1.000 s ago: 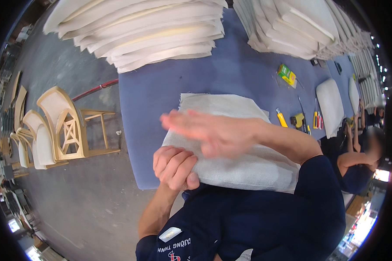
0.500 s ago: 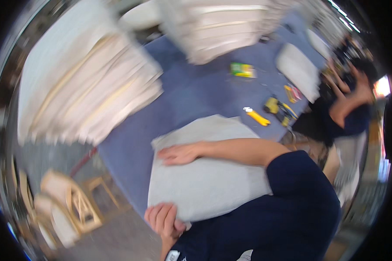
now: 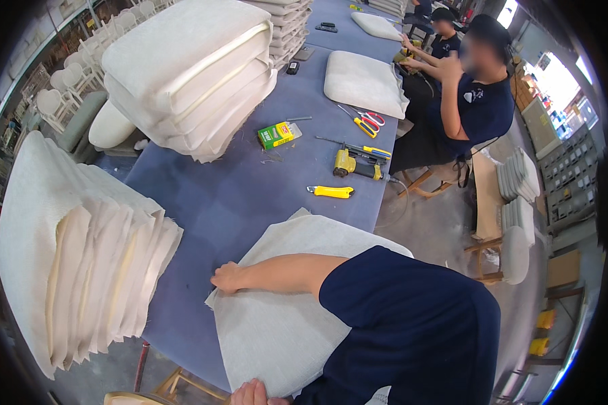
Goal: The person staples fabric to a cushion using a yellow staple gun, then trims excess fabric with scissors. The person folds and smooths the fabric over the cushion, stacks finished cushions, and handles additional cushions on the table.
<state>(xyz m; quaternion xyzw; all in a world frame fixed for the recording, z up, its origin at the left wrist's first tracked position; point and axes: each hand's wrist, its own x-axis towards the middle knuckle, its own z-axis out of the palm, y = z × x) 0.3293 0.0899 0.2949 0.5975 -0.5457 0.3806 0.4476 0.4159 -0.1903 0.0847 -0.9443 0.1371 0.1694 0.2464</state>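
Note:
A light grey fabric-covered seat cushion [image 3: 277, 337] lies on the blue-covered table right in front of me, its frayed cloth edge sticking out at the far and left sides. My right hand [image 3: 228, 278] reaches across the cushion and is closed at its left corner, gripping the loose cloth edge. At the near edge, low in the picture, my left hand [image 3: 250, 393] curls its fingers over the cushion's rim; part of it is cut off by the frame.
A yellow utility knife [image 3: 331, 192], a yellow staple gun [image 3: 348, 164], scissors [image 3: 366, 125] and a green-yellow box [image 3: 277, 135] lie beyond the cushion. Cushion stacks [image 3: 108, 250] [image 3: 196, 74] stand at the left. A co-worker [image 3: 479, 101] sits at the table's right side.
My view has swung, so the table and stacks sit differently in the picture. My right hand has gone from lying flat on the cushion to closing on its cloth edge. The left stays at the near rim.

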